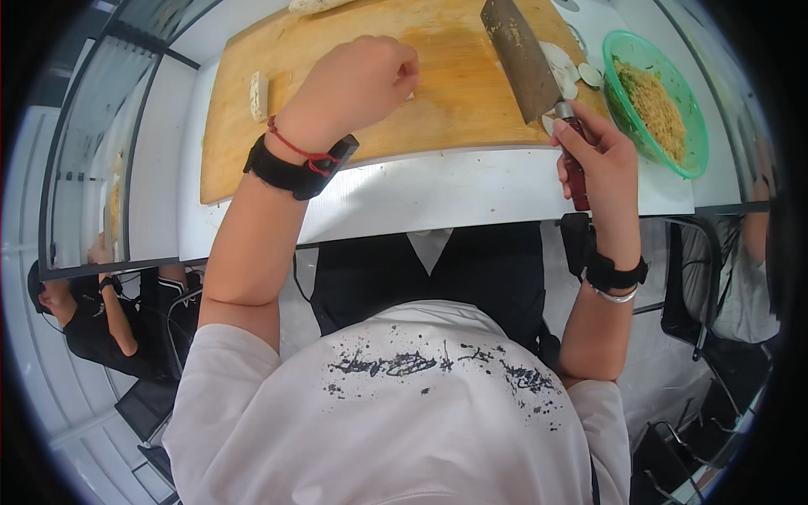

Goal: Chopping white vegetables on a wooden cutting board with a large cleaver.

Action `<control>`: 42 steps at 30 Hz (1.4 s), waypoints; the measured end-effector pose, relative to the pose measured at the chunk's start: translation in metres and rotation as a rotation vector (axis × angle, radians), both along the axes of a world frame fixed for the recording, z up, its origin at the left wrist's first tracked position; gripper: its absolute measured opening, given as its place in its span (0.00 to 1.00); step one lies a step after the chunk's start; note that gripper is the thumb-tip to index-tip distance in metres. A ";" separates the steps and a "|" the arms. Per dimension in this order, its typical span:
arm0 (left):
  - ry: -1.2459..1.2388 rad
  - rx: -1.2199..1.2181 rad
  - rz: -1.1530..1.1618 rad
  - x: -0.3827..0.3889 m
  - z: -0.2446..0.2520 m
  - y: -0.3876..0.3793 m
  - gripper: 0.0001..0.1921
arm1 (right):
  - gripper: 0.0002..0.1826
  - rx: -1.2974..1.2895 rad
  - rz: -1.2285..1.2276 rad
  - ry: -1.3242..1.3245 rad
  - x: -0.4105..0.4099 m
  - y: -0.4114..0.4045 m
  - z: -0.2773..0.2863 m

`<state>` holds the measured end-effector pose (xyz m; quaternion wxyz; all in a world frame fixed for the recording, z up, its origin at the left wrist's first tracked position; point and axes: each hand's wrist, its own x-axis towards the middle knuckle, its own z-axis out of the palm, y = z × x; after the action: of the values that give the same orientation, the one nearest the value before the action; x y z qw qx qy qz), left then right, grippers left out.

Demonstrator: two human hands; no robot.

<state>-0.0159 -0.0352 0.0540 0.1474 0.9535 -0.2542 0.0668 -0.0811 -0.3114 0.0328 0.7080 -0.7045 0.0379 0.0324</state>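
Note:
My right hand (600, 151) grips the dark red handle of a cleaver (521, 63). The broad blade points away from me over the right part of a wooden cutting board (454, 120), with crumbs stuck to its face. Above the middle of the board, my left hand (353, 79) is curled with its back towards me. A small pale bit shows under its fingers, but whether they hold anything is hidden. A pale, dark-flecked block of food (257, 96) lies left of that hand. Thin white slices (558, 66) sit beside the blade, partly covered by it.
A green plastic bowl (697, 136) with a tan crumbly mixture and green bits stands right of the board. Another pale piece (319, 5) lies at the far edge. Low partitions flank the white table (410, 196). People sit beyond them on both sides.

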 end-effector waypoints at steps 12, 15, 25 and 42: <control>0.250 -0.482 -0.243 -0.036 0.001 -0.041 0.19 | 0.24 0.071 0.067 0.029 -0.020 0.048 0.012; 0.209 -0.448 -0.297 -0.045 -0.002 -0.050 0.23 | 0.21 0.048 0.089 0.030 -0.018 0.050 0.007; 0.090 -0.313 -0.350 -0.046 -0.003 -0.050 0.13 | 0.25 0.003 0.097 0.026 -0.025 0.053 0.011; 0.006 -0.280 -0.358 -0.040 -0.008 -0.055 0.09 | 0.08 -0.361 1.130 0.605 -0.173 -0.133 0.073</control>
<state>-0.0554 -0.0902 0.0461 0.2888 0.8635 -0.4073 0.0714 -0.2538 -0.4443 0.1063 0.4110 -0.6833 -0.1353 0.5882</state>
